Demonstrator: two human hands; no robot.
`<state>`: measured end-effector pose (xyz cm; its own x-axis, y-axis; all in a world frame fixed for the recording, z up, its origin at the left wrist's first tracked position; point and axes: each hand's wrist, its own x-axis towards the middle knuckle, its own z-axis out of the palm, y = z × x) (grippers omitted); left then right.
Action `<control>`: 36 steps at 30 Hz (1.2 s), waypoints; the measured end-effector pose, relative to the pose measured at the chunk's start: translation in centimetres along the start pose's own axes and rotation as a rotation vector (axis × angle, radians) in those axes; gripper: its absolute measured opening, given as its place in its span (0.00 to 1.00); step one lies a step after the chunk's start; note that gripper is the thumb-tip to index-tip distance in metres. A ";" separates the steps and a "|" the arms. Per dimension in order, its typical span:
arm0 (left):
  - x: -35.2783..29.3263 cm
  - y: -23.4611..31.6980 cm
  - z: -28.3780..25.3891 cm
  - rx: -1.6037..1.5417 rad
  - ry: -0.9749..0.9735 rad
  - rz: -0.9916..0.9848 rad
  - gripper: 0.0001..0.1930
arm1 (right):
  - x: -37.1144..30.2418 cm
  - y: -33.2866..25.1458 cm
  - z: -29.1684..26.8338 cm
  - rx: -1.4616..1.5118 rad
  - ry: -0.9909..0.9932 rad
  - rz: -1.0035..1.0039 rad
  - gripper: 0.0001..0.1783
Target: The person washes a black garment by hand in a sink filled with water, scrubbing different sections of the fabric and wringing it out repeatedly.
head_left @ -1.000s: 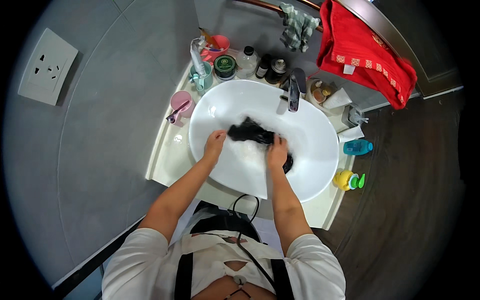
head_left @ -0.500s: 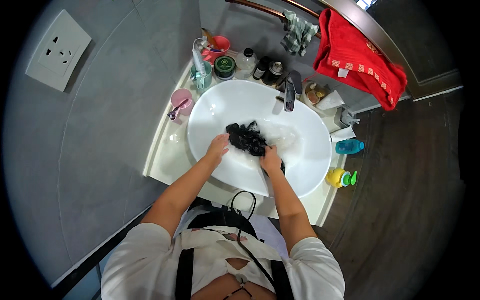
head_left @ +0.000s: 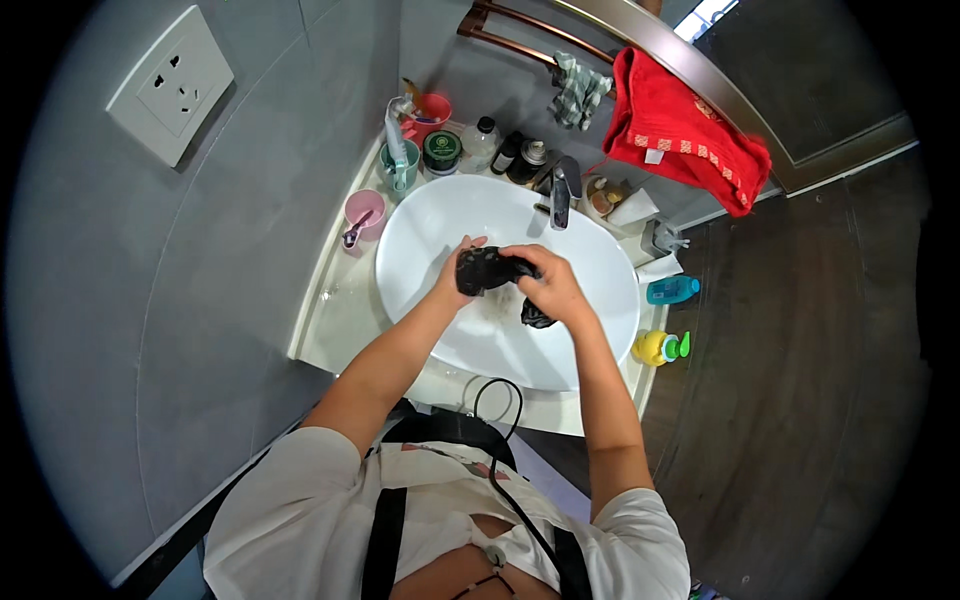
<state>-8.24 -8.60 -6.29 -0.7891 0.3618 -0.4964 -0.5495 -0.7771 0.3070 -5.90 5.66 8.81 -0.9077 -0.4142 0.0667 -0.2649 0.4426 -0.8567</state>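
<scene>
A wet-looking black cloth [head_left: 487,269] is raised over the white oval washbasin [head_left: 420,225], bunched into a short bundle. My left hand [head_left: 453,277] is closed around its left end, the thumb side against the basin's middle. At the other end, my right hand [head_left: 556,288] grips the cloth between thumb and fingers. A loose part of the cloth dangles below my right hand. The garment's kind cannot be made out.
A chrome faucet [head_left: 564,190] rises at the basin's far side. Cups, a green-lidded jar [head_left: 441,150] and bottles line the far left. On the right stand a blue bottle [head_left: 672,290] and a yellow pump bottle [head_left: 655,347]. A red towel [head_left: 680,125] hangs beyond.
Both hands have lifted the black cloth from the basin's bottom. My left hand has moved onto it and closed. The foamy water seen earlier in the basin no longer shows. The view has shifted slightly.
</scene>
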 end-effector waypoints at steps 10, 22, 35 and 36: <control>-2.3 1.0 6.4 0.113 0.275 0.151 0.11 | 0.7 4.0 7.6 -0.120 0.619 0.184 0.13; -2.2 0.2 6.0 0.343 0.171 0.054 0.13 | 0.9 5.2 7.5 -0.196 0.695 0.111 0.10; -0.8 0.7 -4.8 0.860 0.415 0.122 0.14 | -7.1 13.9 0.2 -0.579 0.139 0.144 0.13; -1.0 0.5 -4.6 0.878 0.491 0.096 0.15 | -7.9 15.0 0.0 -0.593 0.217 0.192 0.13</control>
<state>-6.48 -11.77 -9.38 -0.7489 -0.0880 -0.6568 -0.6535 -0.0661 0.7540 -2.72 15.49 -4.55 -0.9852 -0.1421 0.0961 -0.1701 0.8815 -0.4404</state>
